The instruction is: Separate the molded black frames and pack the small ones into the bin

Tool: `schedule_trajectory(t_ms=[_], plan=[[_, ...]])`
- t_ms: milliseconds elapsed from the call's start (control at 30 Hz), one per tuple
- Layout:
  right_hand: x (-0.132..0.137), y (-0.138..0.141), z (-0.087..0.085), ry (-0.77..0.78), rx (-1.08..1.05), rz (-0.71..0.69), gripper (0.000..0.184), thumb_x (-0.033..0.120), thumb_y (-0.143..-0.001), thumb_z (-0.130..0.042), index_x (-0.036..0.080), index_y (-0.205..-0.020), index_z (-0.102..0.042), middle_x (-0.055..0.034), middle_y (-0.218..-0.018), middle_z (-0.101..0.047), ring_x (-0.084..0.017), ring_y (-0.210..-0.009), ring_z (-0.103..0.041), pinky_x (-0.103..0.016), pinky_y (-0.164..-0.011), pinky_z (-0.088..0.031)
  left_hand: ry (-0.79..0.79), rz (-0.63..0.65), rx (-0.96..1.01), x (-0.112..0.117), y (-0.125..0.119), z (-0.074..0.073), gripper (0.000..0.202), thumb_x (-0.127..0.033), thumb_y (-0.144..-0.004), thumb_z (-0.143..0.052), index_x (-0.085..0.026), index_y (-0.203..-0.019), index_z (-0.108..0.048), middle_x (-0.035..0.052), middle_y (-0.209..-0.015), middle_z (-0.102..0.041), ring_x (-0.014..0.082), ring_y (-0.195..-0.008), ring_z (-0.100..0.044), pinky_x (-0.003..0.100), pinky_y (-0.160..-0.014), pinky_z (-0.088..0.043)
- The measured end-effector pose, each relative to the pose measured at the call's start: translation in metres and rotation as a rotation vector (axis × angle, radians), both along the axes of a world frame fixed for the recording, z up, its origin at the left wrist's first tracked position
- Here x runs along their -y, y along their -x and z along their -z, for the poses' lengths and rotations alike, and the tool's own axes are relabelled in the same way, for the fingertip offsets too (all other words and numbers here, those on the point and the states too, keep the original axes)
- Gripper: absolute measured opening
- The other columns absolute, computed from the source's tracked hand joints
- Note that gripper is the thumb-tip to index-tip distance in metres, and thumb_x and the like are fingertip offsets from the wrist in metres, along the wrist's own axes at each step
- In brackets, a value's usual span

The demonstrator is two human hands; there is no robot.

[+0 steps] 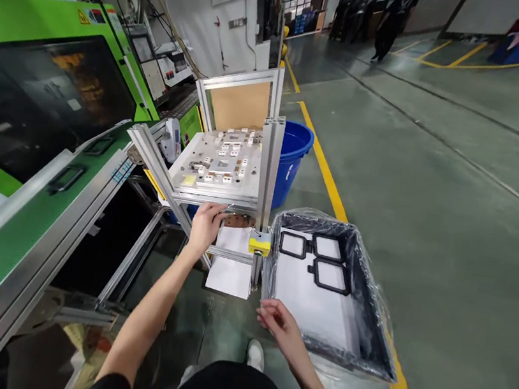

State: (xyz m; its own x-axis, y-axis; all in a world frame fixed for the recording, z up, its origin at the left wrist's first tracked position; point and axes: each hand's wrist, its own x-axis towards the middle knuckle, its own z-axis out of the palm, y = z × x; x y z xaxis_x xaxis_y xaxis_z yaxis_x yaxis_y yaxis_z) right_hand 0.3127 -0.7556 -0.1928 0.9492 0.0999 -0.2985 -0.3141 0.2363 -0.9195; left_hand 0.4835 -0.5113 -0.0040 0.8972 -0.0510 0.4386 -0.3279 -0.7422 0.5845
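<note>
My left hand (205, 225) is at the front edge of a white fixture plate (198, 150) on an aluminium-profile stand. Its fingers are pinched together, and a thin, shiny sliver shows at the fingertips, too small to name. White paper sheets (229, 274) lie on the lower shelf beside this hand. My right hand (280, 326) is loosely curled with its fingers a little apart and nothing visible in them. It hovers by the left rim of a plastic-lined bin (370, 300). Inside the bin, black rectangular frames (332, 275) rest on white paper.
On the left runs a green conveyor belt (17, 231) carrying more black frames (67, 179), alongside a green machine (115, 52). A blue bucket (290, 166) stands behind the stand. Yellow floor lines (324, 165) pass the bin. A person (392, 23) is far off.
</note>
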Motion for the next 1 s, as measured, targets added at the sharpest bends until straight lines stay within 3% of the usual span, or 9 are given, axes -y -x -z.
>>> schedule_trajectory(t_ms=[67, 167, 367, 467, 567, 667, 767, 867, 1000], plan=[[0.016, -0.001, 0.006, 0.011, -0.036, 0.027, 0.078, 0.087, -0.062, -0.089, 0.021, -0.099, -0.073, -0.0077, -0.088, -0.078, -0.025, -0.084, -0.074, -0.040, -0.080, -0.059, -0.017, 0.037, -0.017, 0.010, -0.036, -0.005, 0.027, -0.012, -0.098, -0.075, -0.025, -0.118, -0.085, 0.0082, -0.115, -0.078, 0.0259, -0.115, -0.069, 0.038, -0.108, -0.054], [0.033, 0.003, 0.016, 0.033, -0.072, 0.100, 0.082, 0.091, -0.055, -0.089, 0.022, -0.096, -0.072, -0.0071, -0.083, -0.077, -0.026, -0.081, -0.072, -0.041, -0.081, -0.057, -0.013, 0.081, -0.034, 0.022, -0.066, 0.005, 0.025, -0.007, -0.091, -0.080, -0.023, -0.111, -0.085, 0.0069, -0.105, -0.079, 0.0257, -0.105, -0.069, 0.039, -0.101, -0.055], [0.044, 0.023, 0.057, 0.036, -0.079, 0.209, 0.075, 0.086, -0.062, -0.088, 0.022, -0.098, -0.075, -0.0058, -0.079, -0.076, -0.025, -0.076, -0.070, -0.036, -0.073, -0.053, 0.065, 0.148, -0.013, 0.015, -0.087, 0.025, 0.014, -0.010, -0.088, -0.084, -0.021, -0.097, -0.083, 0.0058, -0.095, -0.079, 0.0238, -0.091, -0.068, 0.038, -0.091, -0.056], [0.032, 0.030, 0.079, 0.032, -0.101, 0.279, 0.074, 0.084, -0.060, -0.088, 0.022, -0.097, -0.076, -0.0064, -0.079, -0.076, -0.025, -0.075, -0.070, -0.035, -0.069, -0.052, 0.128, 0.175, -0.019, 0.008, -0.093, 0.029, 0.013, -0.012, -0.090, -0.080, -0.020, -0.100, -0.083, 0.0064, -0.101, -0.081, 0.0206, -0.085, -0.070, 0.035, -0.086, -0.057], [0.012, 0.028, 0.089, 0.070, -0.071, 0.350, 0.072, 0.085, -0.060, -0.086, 0.022, -0.094, -0.075, -0.0054, -0.075, -0.074, -0.023, -0.069, -0.066, -0.033, -0.063, -0.047, 0.184, 0.178, -0.013, 0.006, -0.095, 0.032, 0.012, -0.013, -0.092, -0.077, -0.019, -0.101, -0.082, 0.0072, -0.104, -0.081, 0.0189, -0.083, -0.071, 0.034, -0.084, -0.058], [-0.009, 0.017, 0.078, 0.089, -0.026, 0.284, 0.068, 0.083, -0.065, -0.083, 0.022, -0.094, -0.074, -0.0048, -0.074, -0.073, -0.021, -0.065, -0.062, -0.032, -0.061, -0.044, 0.218, 0.176, 0.012, 0.007, -0.096, 0.036, 0.010, -0.016, -0.093, -0.077, -0.018, -0.101, -0.080, 0.0075, -0.107, -0.079, 0.0175, -0.078, -0.071, 0.034, -0.084, -0.058], [-0.030, 0.006, 0.048, 0.155, 0.030, 0.208, 0.063, 0.079, -0.072, -0.076, 0.021, -0.097, -0.070, -0.0048, -0.074, -0.072, -0.021, -0.065, -0.062, -0.033, -0.064, -0.047, 0.227, 0.177, 0.030, 0.003, -0.097, 0.039, 0.013, -0.021, -0.091, -0.079, -0.019, -0.104, -0.079, 0.0077, -0.107, -0.076, 0.0173, -0.075, -0.070, 0.034, -0.082, -0.058], [-0.049, 0.000, 0.021, 0.330, 0.116, 0.184, 0.059, 0.079, -0.079, -0.061, 0.022, -0.097, -0.064, -0.0059, -0.073, -0.070, -0.023, -0.066, -0.065, -0.036, -0.065, -0.051, 0.224, 0.199, 0.025, -0.002, -0.098, 0.043, 0.022, -0.031, -0.091, -0.081, -0.020, -0.109, -0.076, 0.0067, -0.102, -0.074, 0.0187, -0.077, -0.069, 0.034, -0.082, -0.058], [-0.061, 0.003, 0.021, 0.385, 0.110, 0.197, 0.051, 0.069, -0.088, -0.059, 0.022, -0.105, -0.067, -0.0058, -0.086, -0.073, -0.024, -0.081, -0.069, -0.036, -0.077, -0.055, 0.256, 0.223, 0.028, -0.002, -0.099, 0.046, 0.028, -0.046, -0.097, -0.075, -0.021, -0.110, -0.071, 0.0058, -0.100, -0.073, 0.0202, -0.087, -0.069, 0.034, -0.089, -0.056]])
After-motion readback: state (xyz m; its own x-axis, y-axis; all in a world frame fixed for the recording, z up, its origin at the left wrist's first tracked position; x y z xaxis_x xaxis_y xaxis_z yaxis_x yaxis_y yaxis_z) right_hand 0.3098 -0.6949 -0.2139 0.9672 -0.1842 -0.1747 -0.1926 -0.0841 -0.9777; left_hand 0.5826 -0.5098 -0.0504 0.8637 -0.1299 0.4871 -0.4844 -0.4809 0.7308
